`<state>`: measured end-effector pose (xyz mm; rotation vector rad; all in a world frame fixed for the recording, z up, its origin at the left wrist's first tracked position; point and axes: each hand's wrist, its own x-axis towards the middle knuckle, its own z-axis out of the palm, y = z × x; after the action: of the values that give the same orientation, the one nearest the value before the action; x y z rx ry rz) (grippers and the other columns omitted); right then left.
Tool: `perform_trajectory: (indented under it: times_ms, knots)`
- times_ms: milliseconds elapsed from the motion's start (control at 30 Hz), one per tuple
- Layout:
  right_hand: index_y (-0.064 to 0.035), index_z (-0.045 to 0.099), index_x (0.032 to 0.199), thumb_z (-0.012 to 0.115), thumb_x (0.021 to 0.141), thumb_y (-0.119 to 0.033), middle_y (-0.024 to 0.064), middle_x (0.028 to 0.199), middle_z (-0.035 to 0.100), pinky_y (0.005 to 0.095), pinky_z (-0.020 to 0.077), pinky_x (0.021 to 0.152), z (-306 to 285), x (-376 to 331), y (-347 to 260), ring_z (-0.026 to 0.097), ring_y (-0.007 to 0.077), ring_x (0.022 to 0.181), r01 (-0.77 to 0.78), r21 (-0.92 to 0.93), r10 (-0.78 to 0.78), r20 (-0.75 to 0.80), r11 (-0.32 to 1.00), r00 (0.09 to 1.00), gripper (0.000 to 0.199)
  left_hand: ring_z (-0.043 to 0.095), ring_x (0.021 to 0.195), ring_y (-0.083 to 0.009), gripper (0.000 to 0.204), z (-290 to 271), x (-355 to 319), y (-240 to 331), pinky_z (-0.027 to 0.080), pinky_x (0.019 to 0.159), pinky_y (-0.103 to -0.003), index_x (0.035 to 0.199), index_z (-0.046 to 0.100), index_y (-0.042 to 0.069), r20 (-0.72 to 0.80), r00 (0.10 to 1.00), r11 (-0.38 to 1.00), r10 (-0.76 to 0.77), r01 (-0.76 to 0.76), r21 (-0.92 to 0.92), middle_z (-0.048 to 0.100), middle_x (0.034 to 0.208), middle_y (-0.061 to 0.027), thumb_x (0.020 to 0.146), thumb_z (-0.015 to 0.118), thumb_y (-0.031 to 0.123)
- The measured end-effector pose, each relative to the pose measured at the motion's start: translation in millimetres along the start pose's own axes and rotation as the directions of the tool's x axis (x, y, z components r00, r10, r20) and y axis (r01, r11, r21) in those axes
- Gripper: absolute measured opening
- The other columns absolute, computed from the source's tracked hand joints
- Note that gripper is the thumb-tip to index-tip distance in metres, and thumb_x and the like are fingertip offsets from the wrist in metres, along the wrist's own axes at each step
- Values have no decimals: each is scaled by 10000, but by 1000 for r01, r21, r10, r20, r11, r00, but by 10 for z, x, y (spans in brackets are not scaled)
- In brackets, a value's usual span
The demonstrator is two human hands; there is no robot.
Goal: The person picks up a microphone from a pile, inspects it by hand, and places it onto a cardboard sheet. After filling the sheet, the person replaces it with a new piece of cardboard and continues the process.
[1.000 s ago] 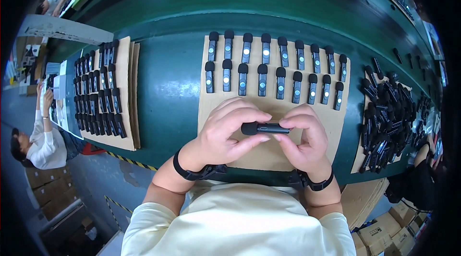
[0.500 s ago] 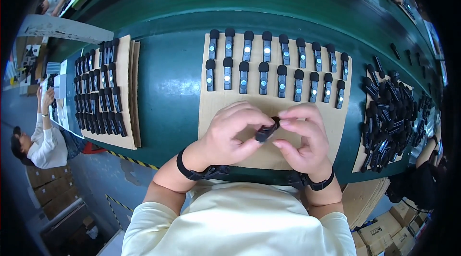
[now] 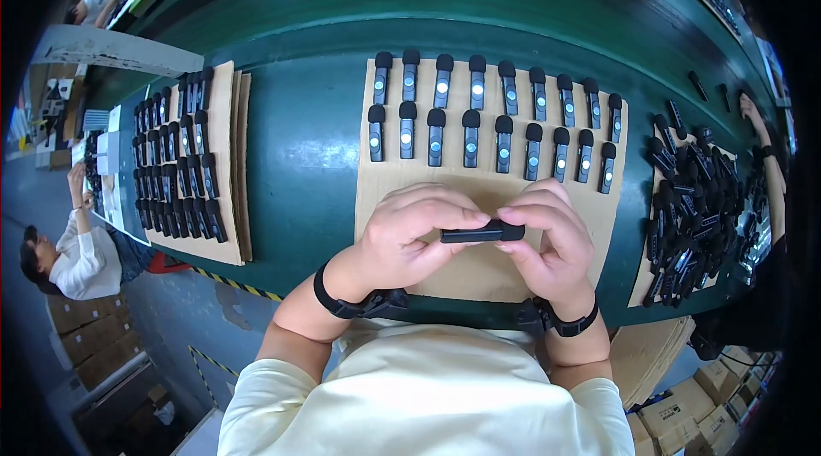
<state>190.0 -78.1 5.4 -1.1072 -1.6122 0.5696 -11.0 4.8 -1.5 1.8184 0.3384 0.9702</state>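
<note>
A small black stick-shaped device lies level between both my hands, above the near part of a brown cardboard sheet. My left hand pinches its left end with thumb and fingertips. My right hand grips its right end, which has a rounded foam tip. Both wrists wear black straps. Two rows of the same devices lie upright on the far half of the sheet, each with a pale round spot.
A loose heap of black devices lies on cardboard to the right. Another cardboard sheet at the left carries packed rows of them. The green table runs across. A person stands lower left; cartons sit lower right.
The device was level a second ago, tilted end-on between my fingers half a second ago, and now lies level again between both hands.
</note>
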Motion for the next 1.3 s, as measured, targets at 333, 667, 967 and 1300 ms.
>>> perform_trajectory:
  times_ms: [333, 667, 967, 1300]
  knots:
    - [-63, 685, 1046, 771, 770, -47, 98, 994, 678, 372, 476, 770, 37, 10, 17, 606, 280, 877, 58, -79, -48, 124, 995, 991, 290, 655, 808, -276, 295, -96, -33, 282, 517, 716, -358, 990, 687, 19, 54, 983, 913, -177, 143, 382, 685, 909, -119, 747, 825, 113]
    - [-63, 669, 1089, 760, 755, -69, 107, 1048, 656, 417, 497, 863, 176, 10, -11, 611, 328, 981, -140, -223, 214, 348, 965, 913, 346, 624, 734, -298, 274, -273, -391, 290, 510, 660, -392, 976, 614, 37, -256, 919, 543, -301, 385, 746, 618, 800, -106, 765, 772, 112]
    - [-73, 671, 1077, 767, 763, -107, 105, 1031, 654, 417, 496, 866, 195, -13, 46, 609, 327, 970, -155, -255, 254, 420, 955, 871, 330, 622, 687, -292, 306, -250, -462, 88, 506, 611, -398, 981, 524, 51, -328, 889, 356, -320, 433, 828, 598, 755, -109, 790, 747, 141]
    - [-77, 675, 1068, 763, 785, -129, 103, 1020, 653, 415, 493, 873, 191, -9, 56, 614, 319, 970, -154, -269, 259, 418, 951, 871, 301, 625, 714, -296, 339, -237, -428, 36, 506, 621, -400, 987, 522, 49, -330, 880, 369, -342, 448, 814, 602, 768, -108, 795, 770, 178]
